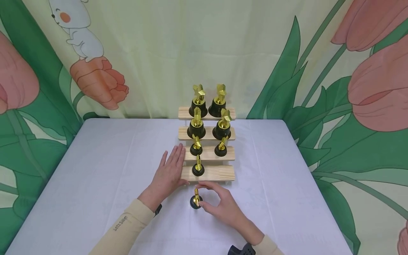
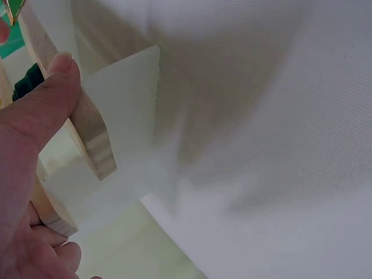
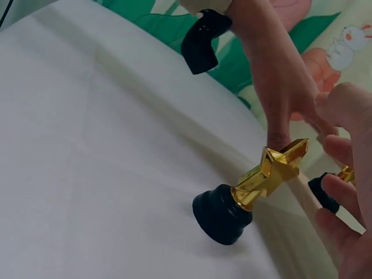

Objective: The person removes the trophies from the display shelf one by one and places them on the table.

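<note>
My left hand (image 1: 170,173) holds the left side of a stepped wooden stand (image 1: 223,173). Its thumb lies on the front edge of the lowest plank (image 2: 96,136), and in the left wrist view some fingers curl by another plank's end (image 2: 55,218). On the table before the stand, a small gold star trophy (image 1: 196,201) stands upright on a black base. My right hand (image 1: 223,205) is around it, thumb and forefinger spread; in the right wrist view the fingers look apart from the trophy (image 3: 250,192). Another small trophy (image 1: 198,168) sits at the left of the lowest step.
Two small trophies stand on the step above, one of them at right (image 1: 221,148). Larger star trophies (image 1: 197,127) fill the two upper steps in pairs. A white cloth covers the table (image 1: 105,159). Behind hangs a printed tulip curtain (image 1: 159,63).
</note>
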Action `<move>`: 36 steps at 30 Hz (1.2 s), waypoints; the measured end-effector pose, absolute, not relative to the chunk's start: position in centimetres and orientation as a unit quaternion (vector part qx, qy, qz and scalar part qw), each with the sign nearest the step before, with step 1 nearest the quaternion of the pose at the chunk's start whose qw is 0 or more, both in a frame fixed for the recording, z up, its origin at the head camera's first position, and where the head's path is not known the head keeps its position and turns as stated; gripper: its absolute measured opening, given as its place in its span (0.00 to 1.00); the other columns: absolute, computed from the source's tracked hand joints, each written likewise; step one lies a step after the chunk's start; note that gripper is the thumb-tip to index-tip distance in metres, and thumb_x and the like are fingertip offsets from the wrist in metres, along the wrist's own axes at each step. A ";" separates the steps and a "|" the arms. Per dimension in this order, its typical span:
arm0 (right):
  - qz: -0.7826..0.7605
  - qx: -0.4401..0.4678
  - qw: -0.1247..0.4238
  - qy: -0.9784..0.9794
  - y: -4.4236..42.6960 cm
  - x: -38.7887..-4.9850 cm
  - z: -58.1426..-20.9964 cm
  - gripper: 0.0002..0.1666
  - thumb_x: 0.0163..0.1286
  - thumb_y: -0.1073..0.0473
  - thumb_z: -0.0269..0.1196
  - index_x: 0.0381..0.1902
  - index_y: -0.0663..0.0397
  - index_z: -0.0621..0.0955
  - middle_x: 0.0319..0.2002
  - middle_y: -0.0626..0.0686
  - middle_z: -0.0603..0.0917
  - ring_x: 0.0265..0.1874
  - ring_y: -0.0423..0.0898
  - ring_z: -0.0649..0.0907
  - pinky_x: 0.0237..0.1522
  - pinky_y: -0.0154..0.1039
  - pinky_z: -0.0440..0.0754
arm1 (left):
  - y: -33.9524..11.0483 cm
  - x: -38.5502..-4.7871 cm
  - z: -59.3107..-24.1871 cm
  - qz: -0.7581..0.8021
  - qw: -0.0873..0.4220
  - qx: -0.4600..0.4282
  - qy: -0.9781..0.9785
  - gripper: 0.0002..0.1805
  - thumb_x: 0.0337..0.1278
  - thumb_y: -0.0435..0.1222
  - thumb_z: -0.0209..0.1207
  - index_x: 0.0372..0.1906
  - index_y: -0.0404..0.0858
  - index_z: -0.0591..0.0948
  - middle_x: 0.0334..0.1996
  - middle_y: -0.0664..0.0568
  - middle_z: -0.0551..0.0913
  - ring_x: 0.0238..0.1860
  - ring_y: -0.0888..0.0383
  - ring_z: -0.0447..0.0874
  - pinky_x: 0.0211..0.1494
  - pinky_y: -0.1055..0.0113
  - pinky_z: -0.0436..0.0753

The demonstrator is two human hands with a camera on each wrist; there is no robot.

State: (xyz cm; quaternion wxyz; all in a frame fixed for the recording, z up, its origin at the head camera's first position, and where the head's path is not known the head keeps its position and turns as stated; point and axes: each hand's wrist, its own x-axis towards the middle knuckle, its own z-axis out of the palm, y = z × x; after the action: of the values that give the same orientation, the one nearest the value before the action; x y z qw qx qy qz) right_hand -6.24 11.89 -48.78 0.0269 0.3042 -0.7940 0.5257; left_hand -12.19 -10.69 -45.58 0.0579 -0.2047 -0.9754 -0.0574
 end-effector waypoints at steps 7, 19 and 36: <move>0.535 0.269 0.031 -0.800 12.5 -7.1 -47.5 0.27 0.63 0.61 0.70 0.60 0.47 0.77 0.55 0.50 0.84 0.57 0.44 0.81 0.60 0.42 0.80 | -10.7 -12.2 -45.3 -0.062 0.046 -0.204 -0.976 0.70 0.35 0.58 0.75 0.78 0.30 0.48 0.79 0.38 0.47 0.80 0.43 0.48 0.80 0.43 0.51; 0.544 0.228 0.066 -0.805 12.8 -8.5 -46.6 0.27 0.59 0.70 0.70 0.57 0.56 0.79 0.54 0.53 0.84 0.55 0.52 0.81 0.57 0.51 0.82 | -10.7 -12.1 -45.3 -0.066 0.045 -0.204 -0.976 0.70 0.35 0.57 0.76 0.78 0.30 0.48 0.79 0.38 0.47 0.80 0.43 0.48 0.80 0.43 0.51; 0.559 0.223 0.043 -0.797 11.1 -10.6 -45.8 0.33 0.65 0.64 0.67 0.67 0.49 0.73 0.66 0.49 0.77 0.64 0.50 0.77 0.65 0.46 0.77 | -10.8 -12.2 -45.4 -0.056 0.046 -0.204 -0.976 0.70 0.35 0.57 0.75 0.78 0.30 0.47 0.79 0.38 0.47 0.80 0.43 0.48 0.80 0.43 0.52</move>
State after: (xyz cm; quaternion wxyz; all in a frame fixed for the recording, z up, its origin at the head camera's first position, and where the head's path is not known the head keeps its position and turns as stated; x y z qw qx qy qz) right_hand -10.61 11.13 -45.81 0.0429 0.2225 -0.7973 0.5595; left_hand -12.18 -10.76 -45.43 0.0457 -0.2038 -0.9763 -0.0561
